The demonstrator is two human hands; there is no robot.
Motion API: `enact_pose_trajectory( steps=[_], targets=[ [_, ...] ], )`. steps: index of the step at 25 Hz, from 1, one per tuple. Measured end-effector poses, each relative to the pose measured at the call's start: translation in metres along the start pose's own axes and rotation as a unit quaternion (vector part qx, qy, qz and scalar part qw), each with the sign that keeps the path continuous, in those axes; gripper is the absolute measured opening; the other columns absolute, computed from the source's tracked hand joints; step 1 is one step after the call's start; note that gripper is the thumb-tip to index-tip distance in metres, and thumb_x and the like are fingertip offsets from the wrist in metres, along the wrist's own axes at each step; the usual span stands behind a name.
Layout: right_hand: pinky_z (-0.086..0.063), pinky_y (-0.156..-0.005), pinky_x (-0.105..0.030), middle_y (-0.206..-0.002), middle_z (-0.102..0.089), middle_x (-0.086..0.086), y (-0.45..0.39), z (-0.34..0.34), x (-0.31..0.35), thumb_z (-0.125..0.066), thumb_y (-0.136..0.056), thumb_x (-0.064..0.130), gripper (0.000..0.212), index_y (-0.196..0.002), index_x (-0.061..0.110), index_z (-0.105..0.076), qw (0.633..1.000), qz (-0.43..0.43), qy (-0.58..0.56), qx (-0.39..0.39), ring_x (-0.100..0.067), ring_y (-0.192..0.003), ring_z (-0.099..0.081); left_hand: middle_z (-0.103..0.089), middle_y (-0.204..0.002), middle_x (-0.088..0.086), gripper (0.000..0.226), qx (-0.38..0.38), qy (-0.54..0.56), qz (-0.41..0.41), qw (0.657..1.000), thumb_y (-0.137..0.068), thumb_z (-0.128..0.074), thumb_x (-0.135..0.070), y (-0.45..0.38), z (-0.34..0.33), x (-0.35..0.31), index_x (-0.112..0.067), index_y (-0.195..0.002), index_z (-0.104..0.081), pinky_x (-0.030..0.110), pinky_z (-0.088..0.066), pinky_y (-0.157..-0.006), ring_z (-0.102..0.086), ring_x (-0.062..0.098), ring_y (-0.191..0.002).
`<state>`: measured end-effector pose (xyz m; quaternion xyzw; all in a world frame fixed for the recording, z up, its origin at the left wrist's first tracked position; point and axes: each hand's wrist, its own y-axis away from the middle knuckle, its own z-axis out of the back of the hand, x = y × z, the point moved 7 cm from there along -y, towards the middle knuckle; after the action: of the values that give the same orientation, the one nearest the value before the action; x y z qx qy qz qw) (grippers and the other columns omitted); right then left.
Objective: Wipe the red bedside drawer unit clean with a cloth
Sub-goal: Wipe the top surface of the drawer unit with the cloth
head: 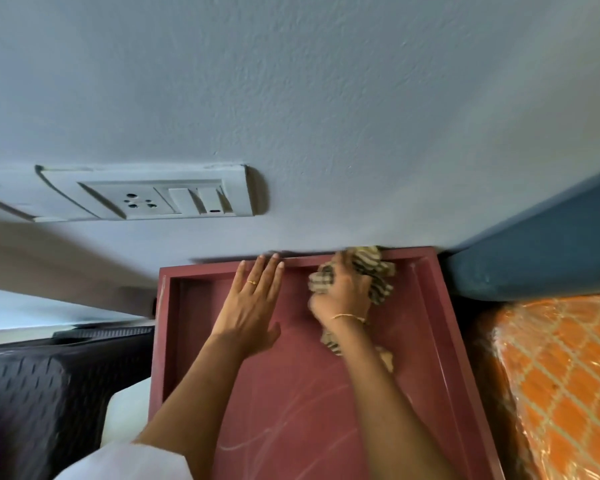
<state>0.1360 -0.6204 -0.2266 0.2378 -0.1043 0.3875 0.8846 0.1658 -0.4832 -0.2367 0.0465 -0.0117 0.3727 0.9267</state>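
The red bedside drawer unit (pixel 302 403) fills the lower middle, seen from above; its top has a raised rim and pale scratch marks. My left hand (pixel 250 303) lies flat on the top, fingers spread and reaching the back rim, a ring on one finger. My right hand (pixel 343 294) is closed on a crumpled brown-and-cream striped cloth (pixel 374 275), pressed into the back right part of the top near the wall. A tail of the cloth hangs out under my wrist.
A grey-blue wall (pixel 326 116) rises right behind the unit, with a white socket-and-switch plate (pixel 146 199) on it. A blue headboard (pixel 541 251) and an orange patterned mattress (pixel 561 382) adjoin on the right. A dark textured object (pixel 49 382) stands on the left.
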Motion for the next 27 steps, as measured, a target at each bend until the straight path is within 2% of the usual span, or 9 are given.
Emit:
enact_pose_trajectory(
  steps=[3, 5, 11, 14, 16, 18, 21, 24, 27],
  targets=[
    [-0.040, -0.091, -0.037, -0.155, -0.010, 0.009, 0.039, -0.047, 0.075, -0.059, -0.079, 0.017, 0.078, -0.144, 0.025, -0.018, 0.989, 0.127, 0.005, 0.078, -0.031, -0.119, -0.034, -0.040, -0.141, 0.026, 0.107, 0.010, 0.002, 0.070, 0.997, -0.054, -0.072, -0.044, 0.020, -0.006, 0.036, 0.005, -0.137, -0.027, 0.049, -0.012, -0.111, -0.037, 0.042, -0.131],
    [-0.041, -0.087, -0.035, -0.154, -0.013, 0.013, 0.038, -0.045, 0.073, -0.059, -0.077, 0.016, 0.079, -0.144, 0.028, -0.018, 0.985, 0.154, 0.014, 0.076, -0.030, -0.116, -0.036, -0.039, -0.141, 0.027, 0.111, 0.027, 0.007, 0.096, 0.995, -0.050, -0.077, -0.043, 0.037, -0.012, 0.056, 0.005, -0.136, -0.025, 0.047, -0.006, -0.111, -0.036, 0.042, -0.131],
    [-0.041, -0.088, -0.030, -0.153, -0.015, 0.017, 0.011, -0.004, -0.004, -0.063, -0.074, 0.014, 0.084, -0.144, 0.030, -0.020, 1.000, -0.002, 0.026, 0.008, -0.028, -0.110, -0.040, -0.048, -0.136, 0.024, 0.096, 0.035, 0.036, 0.094, 0.994, -0.047, -0.068, -0.033, 0.040, -0.011, 0.064, 0.007, -0.131, -0.046, 0.048, -0.013, -0.110, -0.043, 0.039, -0.128],
    [-0.040, -0.090, -0.033, -0.155, -0.010, 0.012, 0.037, -0.043, 0.072, -0.061, -0.075, 0.013, 0.081, -0.144, 0.026, -0.021, 0.996, 0.076, 0.012, 0.053, -0.029, -0.115, -0.036, -0.051, -0.134, 0.022, 0.096, 0.021, 0.021, 0.081, 0.996, -0.048, -0.073, -0.035, 0.044, -0.008, 0.070, 0.006, -0.131, -0.046, 0.051, -0.019, -0.105, -0.048, 0.037, -0.124],
    [-0.041, -0.089, -0.036, -0.155, -0.008, 0.011, 0.058, -0.070, 0.114, -0.060, -0.076, 0.013, 0.081, -0.144, 0.026, -0.019, 0.984, 0.151, 0.021, 0.093, -0.030, -0.119, -0.034, -0.051, -0.133, 0.023, 0.089, 0.004, 0.022, 0.083, 0.996, -0.061, -0.057, -0.041, 0.051, -0.005, 0.078, 0.003, -0.135, -0.037, 0.053, -0.020, -0.104, -0.048, 0.039, -0.124],
    [-0.041, -0.088, -0.039, -0.154, -0.009, 0.016, 0.056, -0.068, 0.115, -0.060, -0.076, 0.013, 0.082, -0.144, 0.030, -0.017, 0.977, 0.184, 0.037, 0.101, -0.029, -0.117, -0.034, -0.050, -0.133, 0.025, 0.091, 0.017, 0.014, 0.086, 0.996, -0.061, -0.054, -0.043, 0.056, -0.005, 0.087, 0.001, -0.137, -0.028, 0.056, -0.019, -0.104, -0.046, 0.042, -0.125],
    [-0.042, -0.088, -0.036, -0.151, -0.009, 0.025, 0.035, -0.041, 0.062, -0.060, -0.075, 0.018, 0.083, -0.143, 0.038, -0.016, 0.986, 0.136, 0.066, 0.071, -0.029, -0.112, -0.038, -0.047, -0.135, 0.027, 0.112, 0.067, 0.011, 0.119, 0.991, -0.048, -0.077, -0.043, 0.062, -0.010, 0.097, 0.003, -0.139, -0.033, 0.058, -0.021, -0.105, -0.043, 0.043, -0.126],
    [-0.041, -0.089, -0.031, -0.153, -0.005, 0.021, 0.032, -0.035, 0.047, -0.064, -0.076, 0.018, 0.088, -0.144, 0.036, -0.012, 0.995, 0.060, 0.039, 0.070, -0.028, -0.111, -0.039, -0.018, -0.153, 0.020, 0.111, 0.107, 0.008, 0.144, 0.984, -0.068, -0.063, -0.054, 0.067, -0.008, 0.098, -0.002, -0.145, -0.002, 0.056, -0.009, -0.114, -0.017, 0.037, -0.141],
    [-0.039, -0.092, -0.037, -0.155, 0.000, 0.017, 0.062, -0.075, 0.119, -0.063, -0.076, 0.013, 0.089, -0.145, 0.033, -0.010, 0.982, 0.134, 0.012, 0.132, -0.030, -0.115, -0.036, 0.007, -0.157, 0.012, 0.100, 0.093, 0.021, 0.134, 0.986, -0.082, -0.048, -0.050, 0.069, -0.007, 0.103, -0.006, -0.137, 0.024, 0.050, 0.006, -0.114, 0.007, 0.028, -0.144]
  ],
)
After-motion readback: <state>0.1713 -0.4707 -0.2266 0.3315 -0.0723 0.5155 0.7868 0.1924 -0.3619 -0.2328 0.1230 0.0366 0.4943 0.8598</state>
